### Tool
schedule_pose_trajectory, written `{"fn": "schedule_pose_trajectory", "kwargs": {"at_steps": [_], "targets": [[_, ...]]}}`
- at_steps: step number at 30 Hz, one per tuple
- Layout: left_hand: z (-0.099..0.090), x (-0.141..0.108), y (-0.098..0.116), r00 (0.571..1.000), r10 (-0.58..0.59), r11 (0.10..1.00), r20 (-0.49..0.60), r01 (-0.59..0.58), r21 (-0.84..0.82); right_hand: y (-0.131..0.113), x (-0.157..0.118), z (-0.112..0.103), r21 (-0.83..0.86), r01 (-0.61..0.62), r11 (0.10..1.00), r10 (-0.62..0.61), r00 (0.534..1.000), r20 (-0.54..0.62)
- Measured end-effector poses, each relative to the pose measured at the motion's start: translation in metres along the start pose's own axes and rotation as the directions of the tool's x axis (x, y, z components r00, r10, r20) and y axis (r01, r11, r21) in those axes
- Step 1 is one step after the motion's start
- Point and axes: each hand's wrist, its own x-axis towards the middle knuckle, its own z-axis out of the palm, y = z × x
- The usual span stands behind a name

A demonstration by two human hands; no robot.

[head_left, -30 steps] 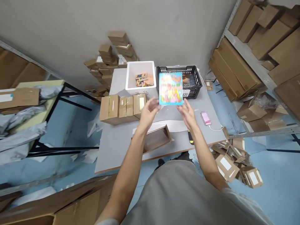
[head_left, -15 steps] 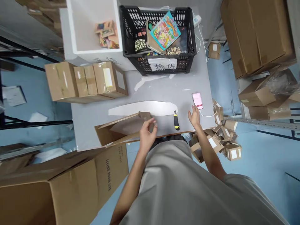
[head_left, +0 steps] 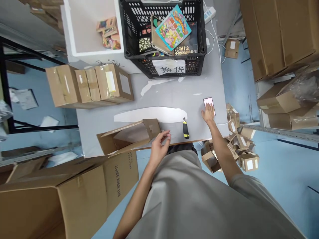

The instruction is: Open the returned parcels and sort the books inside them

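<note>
My right hand [head_left: 208, 114] lies over the lower part of a phone [head_left: 208, 101] with a lit pinkish screen, fingers stretched out onto it. A white cable runs from near the phone toward the table's right edge. My left hand [head_left: 160, 145] hovers at the table's front edge, fingers loosely curved and apart, with nothing in it. Just left of it stands an opened cardboard box [head_left: 152, 128] with its flaps up. Between my hands a black and yellow box cutter [head_left: 185, 128] rests on the table, its tip pointing away from me.
A black crate [head_left: 163, 68] of books and a white foam box [head_left: 97, 54] stand at the back. Closed cartons [head_left: 88, 86] line the left side of the grey table [head_left: 169, 93]. A large open carton [head_left: 84, 199] is at my left; small boxes [head_left: 246, 161] pile on the floor at right.
My right hand has moved forward onto the phone. My left hand has shifted slightly right, away from the opened box. The view has moved a little.
</note>
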Motion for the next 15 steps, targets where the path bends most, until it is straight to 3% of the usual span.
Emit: {"fn": "schedule_pose_trajectory", "kwargs": {"at_steps": [4,7,9,12,13,15], "targets": [[-0.029,-0.013,-0.007,0.996,-0.012,1.0,-0.084,0.012,-0.009,-0.018,-0.03,0.009,0.048,0.01,0.999,-0.008,1.0,-0.024],[-0.071,-0.02,-0.019,0.968,0.003,1.0,-0.251,0.002,0.021,-0.058,-0.062,0.02,0.16,0.08,0.984,-0.08,0.997,-0.005],[-0.111,-0.02,-0.033,0.897,0.034,0.998,-0.441,-0.004,0.069,-0.096,-0.084,0.028,0.26,0.149,0.954,-0.151,0.988,-0.014],[-0.177,-0.013,-0.066,0.728,0.144,0.97,-0.67,0.029,0.241,-0.158,-0.115,0.042,0.451,0.209,0.868,-0.231,0.973,-0.005],[-0.197,-0.008,-0.079,0.698,0.175,0.946,-0.694,0.076,0.315,-0.177,-0.123,0.047,0.537,0.18,0.824,-0.227,0.974,0.021],[-0.226,0.002,-0.103,0.685,0.059,0.946,-0.726,0.195,0.261,-0.207,-0.137,0.056,0.631,0.134,0.764,-0.239,0.968,0.083]]}}
